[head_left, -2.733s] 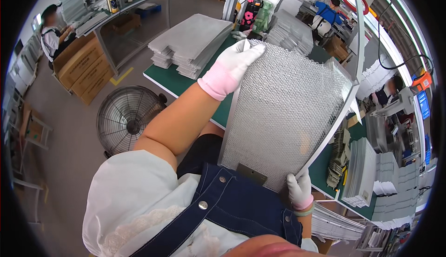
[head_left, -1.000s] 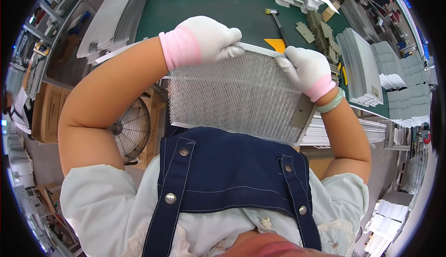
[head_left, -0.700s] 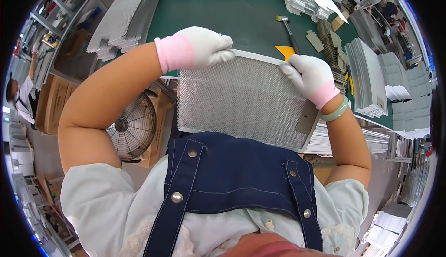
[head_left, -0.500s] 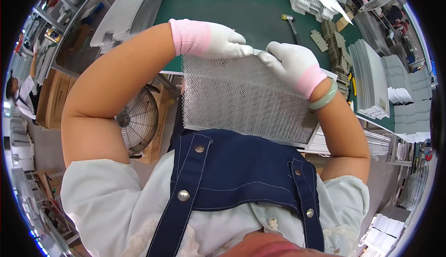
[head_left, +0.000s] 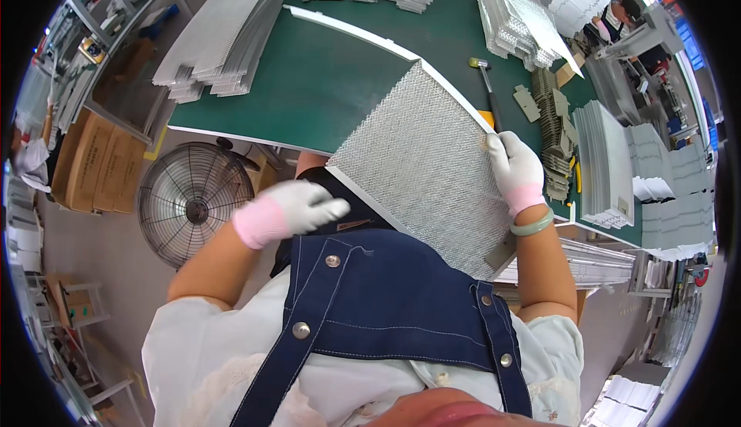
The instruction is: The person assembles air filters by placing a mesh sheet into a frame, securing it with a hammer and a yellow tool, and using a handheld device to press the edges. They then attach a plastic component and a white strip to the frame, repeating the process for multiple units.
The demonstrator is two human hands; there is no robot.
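Observation:
A silvery metal mesh panel point(head_left: 424, 164) lies tilted cornerwise between the table and my apron. A white edging strip point(head_left: 363, 35) runs along its far right edge and sticks out past the top corner to the far left over the table. My right hand point(head_left: 515, 168), in a white glove with a pink cuff, grips the panel's right corner with the fingers wrapped round the edge. My left hand point(head_left: 297, 207), gloved alike, is off the panel, left of its near left edge. It is slightly blurred, with its fingers apart and nothing seen in them.
On the green table point(head_left: 309, 87) lie stacked mesh sheets point(head_left: 224, 33), more mesh panels point(head_left: 513, 22), a hammer point(head_left: 486, 91) and grey-green plates point(head_left: 552, 118). White-edged panels point(head_left: 606, 164) stand at the right. A floor fan point(head_left: 197, 211) and cardboard boxes point(head_left: 96, 164) are at the left.
My left hand has left the panel's far edge and moved down and left. The panel has turned cornerwise, with the strip now sticking out leftward. My right hand has moved down with its corner.

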